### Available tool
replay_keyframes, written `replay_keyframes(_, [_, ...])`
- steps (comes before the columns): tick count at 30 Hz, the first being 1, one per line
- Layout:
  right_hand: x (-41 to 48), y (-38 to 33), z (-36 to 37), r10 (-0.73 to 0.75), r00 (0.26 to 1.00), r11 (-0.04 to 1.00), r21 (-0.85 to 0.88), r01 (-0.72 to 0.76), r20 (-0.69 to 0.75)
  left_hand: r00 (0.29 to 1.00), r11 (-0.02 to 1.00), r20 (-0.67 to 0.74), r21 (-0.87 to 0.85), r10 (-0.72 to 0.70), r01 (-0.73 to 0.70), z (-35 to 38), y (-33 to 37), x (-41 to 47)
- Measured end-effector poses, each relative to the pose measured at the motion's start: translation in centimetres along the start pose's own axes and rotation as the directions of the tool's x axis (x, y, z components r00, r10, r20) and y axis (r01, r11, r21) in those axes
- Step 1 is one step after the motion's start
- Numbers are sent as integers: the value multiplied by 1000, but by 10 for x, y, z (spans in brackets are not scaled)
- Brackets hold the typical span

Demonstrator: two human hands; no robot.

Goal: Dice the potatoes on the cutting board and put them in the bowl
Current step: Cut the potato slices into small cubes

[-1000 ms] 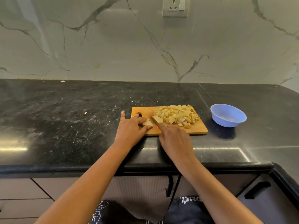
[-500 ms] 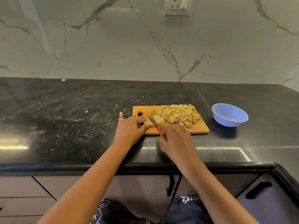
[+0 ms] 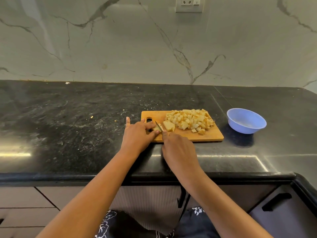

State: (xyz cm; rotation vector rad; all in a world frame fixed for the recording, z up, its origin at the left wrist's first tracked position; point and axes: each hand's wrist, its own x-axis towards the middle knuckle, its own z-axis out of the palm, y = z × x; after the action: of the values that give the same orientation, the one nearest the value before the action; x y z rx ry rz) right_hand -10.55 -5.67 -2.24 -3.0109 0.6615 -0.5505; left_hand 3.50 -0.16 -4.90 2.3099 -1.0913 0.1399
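counter point(image 3: 68, 126), black and shiny, runs all the way across. the left hand point(image 3: 139, 134) rests at the 9 o'clock end of the cutting board point(image 3: 211, 136). its thumb and fingers pinch a small potato piece point(image 3: 156, 129) and press it down on the wood, and the little finger sticks out straight toward 12 o'clock. the knife point(image 3: 159, 126) has its blade on that piece, with the tip pointing to 11 o'clock. the right hand point(image 3: 178, 148) is at 5 o'clock from the piece. it is curled tight round the knife, and one fingertip reaches up to the blade. the handle is hidden under the hand. a bigger potato chunk point(image 3: 169, 125) lies just beside the blade at 3 o'clock. next is a big pile of potato cubes point(image 3: 190, 121), which fills the middle and the 1 o'clock part of the board. a blue bowl point(image 3: 246, 120) sits on the counter at 3 o'clock from the board, near it but not touching.
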Motion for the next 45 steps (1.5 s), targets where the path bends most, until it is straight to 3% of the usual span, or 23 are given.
replay_keyframes(10, [-28,17,-6,0,1000,998,64,2,-26,1000,1000,-14,-9,-5,5,0,2,-3])
replay_keyframes(16, [-13,19,-4,69,996,991,123,-61,-65,998,990,5,-126,-57,57,-3,0,-4])
replay_keyframes(24, [-14,10,-8,29,991,980,201,-2,-134,998,992,6,-110,-60,60,-3,-2,-2])
replay_keyframes(29, [-10,6,-8,29,996,987,159,-15,-85,998,991,0,-119,-57,57,-3,-2,-2])
replay_keyframes(35, [-3,-9,6,7,1000,1000,-24,-7,-8,998,989,-20,-141,-52,49,-3,-1,-3])
replay_keyframes(40, [-24,9,3,-36,998,999,-37,34,-47,999,997,-26,-73,-29,27,-3,0,-3])
replay_keyframes(45, [-30,27,8,-93,988,979,-190,69,-121,999,1000,-34,-9,8,-8,-2,3,-2])
